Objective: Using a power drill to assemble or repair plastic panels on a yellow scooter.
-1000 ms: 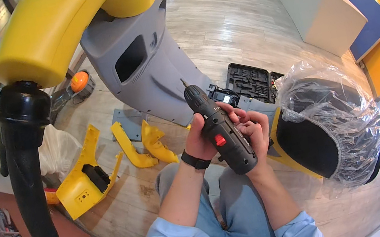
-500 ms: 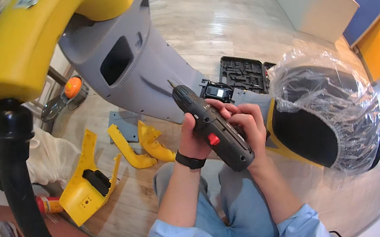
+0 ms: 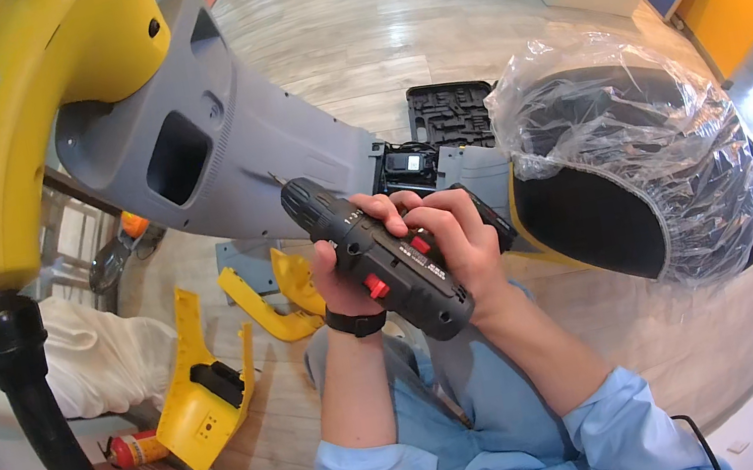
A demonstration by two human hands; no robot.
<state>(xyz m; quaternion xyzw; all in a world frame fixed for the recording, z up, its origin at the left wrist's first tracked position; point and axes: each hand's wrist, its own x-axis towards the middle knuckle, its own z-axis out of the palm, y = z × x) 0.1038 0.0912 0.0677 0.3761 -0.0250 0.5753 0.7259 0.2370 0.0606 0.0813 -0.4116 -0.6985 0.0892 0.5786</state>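
Observation:
Between my hands, above my lap, is a black cordless drill [image 3: 381,259] with red buttons and a thin bit that points up and to the left. My left hand [image 3: 338,282], with a black band on its wrist, grips the drill from the left side, its thumb along the body. Curled over the drill's right side is my right hand [image 3: 461,238], its fingers near the red button. The drill itself hides part of both hands. Beyond the bit stands the large grey machine body [image 3: 255,115].
A yellow machine arm [image 3: 12,168] with a black hose [image 3: 46,414] rises at the left. Yellow cover pieces [image 3: 210,405] and a fire extinguisher [image 3: 135,449] lie left on the floor. A black tool case [image 3: 450,111] lies open ahead. A plastic-wrapped seat [image 3: 596,221] stands at the right.
My view has shifted, so the machine appears farther left. The drill has tilted further left and rolled, bringing a second red button into sight. Both hands still hold it.

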